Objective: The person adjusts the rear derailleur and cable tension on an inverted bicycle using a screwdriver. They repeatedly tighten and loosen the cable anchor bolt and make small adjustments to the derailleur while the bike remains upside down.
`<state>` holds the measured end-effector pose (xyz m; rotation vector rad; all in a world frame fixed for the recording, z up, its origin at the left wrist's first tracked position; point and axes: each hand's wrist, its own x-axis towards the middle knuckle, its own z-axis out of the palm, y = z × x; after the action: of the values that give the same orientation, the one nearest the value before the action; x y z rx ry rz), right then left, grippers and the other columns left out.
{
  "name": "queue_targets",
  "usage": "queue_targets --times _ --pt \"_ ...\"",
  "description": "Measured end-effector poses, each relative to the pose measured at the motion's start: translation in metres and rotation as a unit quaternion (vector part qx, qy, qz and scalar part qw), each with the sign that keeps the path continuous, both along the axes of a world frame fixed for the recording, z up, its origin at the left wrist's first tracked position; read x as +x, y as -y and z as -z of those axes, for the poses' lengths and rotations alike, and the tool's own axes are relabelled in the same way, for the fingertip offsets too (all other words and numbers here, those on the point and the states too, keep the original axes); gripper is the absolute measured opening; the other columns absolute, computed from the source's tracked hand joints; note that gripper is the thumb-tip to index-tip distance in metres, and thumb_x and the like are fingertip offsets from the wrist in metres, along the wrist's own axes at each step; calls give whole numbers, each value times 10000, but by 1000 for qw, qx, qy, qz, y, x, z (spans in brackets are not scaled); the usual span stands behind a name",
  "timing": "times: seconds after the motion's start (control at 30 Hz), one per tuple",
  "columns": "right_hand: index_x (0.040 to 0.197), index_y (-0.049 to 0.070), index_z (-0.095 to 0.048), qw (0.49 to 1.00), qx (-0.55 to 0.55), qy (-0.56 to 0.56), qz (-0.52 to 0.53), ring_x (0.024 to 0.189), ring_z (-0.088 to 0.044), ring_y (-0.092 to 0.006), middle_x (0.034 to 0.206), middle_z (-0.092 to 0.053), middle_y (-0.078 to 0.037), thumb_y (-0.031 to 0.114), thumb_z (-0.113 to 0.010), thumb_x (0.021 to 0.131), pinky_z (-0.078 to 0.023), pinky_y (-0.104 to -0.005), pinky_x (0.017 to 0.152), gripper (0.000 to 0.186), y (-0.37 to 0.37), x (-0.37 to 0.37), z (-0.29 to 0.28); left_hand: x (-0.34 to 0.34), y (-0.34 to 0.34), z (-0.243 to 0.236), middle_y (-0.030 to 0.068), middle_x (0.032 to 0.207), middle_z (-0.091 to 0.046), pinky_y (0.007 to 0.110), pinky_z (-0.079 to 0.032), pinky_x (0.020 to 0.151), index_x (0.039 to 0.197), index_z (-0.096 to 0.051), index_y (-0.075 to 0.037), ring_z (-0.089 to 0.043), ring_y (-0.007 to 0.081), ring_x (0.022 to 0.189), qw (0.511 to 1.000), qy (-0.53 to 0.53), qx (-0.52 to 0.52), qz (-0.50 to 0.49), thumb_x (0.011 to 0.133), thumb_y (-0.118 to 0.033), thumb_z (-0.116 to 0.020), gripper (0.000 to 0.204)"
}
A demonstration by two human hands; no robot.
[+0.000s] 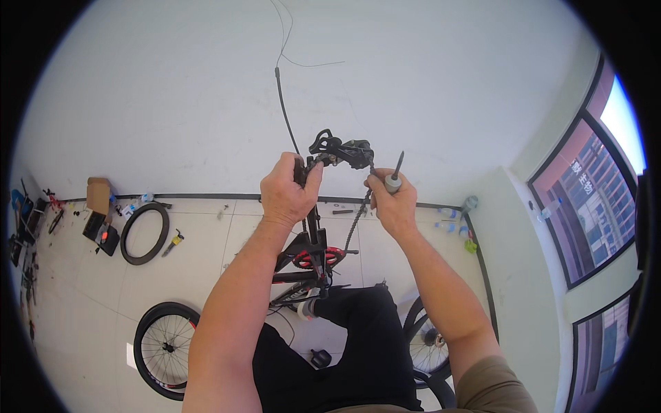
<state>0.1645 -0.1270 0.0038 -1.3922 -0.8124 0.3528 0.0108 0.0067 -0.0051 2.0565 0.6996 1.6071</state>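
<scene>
My left hand is closed around the black rear end of a bicycle frame, beside a black rear derailleur. My right hand is closed on a screwdriver with a grey handle and its shaft pointing up; its fingers also touch the chain, which runs from the derailleur down to a red-and-black crankset. A black cable rises above the derailleur and ends in thin loose wires.
Loose wheels lie low at both sides. On the left are a tyre, a cardboard box, tools and bikes. Bottles stand or lie by the right wall, near windows. My legs are below the frame.
</scene>
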Motion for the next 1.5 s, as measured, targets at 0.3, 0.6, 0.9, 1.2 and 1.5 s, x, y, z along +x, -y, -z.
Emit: queue_targets --times 0.3,0.6,0.9,1.2,1.5 --pt "962 -15 -650 999 12 41 9 558 -517 -78 669 -575 -9 115 -698 896 -402 -251 502 153 -2 -4 -23 -1 -1 1 71 659 -612 349 -499 542 867 -547 -65 -613 244 555 1000 -5 -6 12 781 -239 -762 289" --pt "1009 -12 -671 1000 -5 23 -20 515 -530 -84 649 -591 -17 123 -725 871 -399 -252 462 200 -2 0 6 1 0 2 70 661 -630 292 -474 526 895 -525 -34 -563 149 536 1000 -15 18 8 804 -214 -777 323" --pt "898 5 -639 999 21 17 42 524 -532 -86 640 -581 -14 98 -712 871 -421 -256 485 122 0 11 1 1 -1 4 69 649 -617 291 -464 514 892 -524 -37 -550 154 522 1000 -4 24 10 809 -217 -775 320" --pt "878 14 -645 999 -12 33 1 535 -550 -92 639 -592 -22 122 -731 861 -417 -258 482 139 -4 7 5 1 1 1 76 663 -616 351 -498 541 861 -547 -63 -608 248 553 1000 -2 -5 8 778 -258 -773 310" --pt "862 -6 -636 1000 -5 29 6 536 -556 -98 626 -603 -39 116 -726 858 -419 -260 484 152 -8 1 1 -1 1 2 81 665 -619 302 -483 548 917 -518 -35 -570 171 547 1000 -16 10 10 792 -183 -744 297"
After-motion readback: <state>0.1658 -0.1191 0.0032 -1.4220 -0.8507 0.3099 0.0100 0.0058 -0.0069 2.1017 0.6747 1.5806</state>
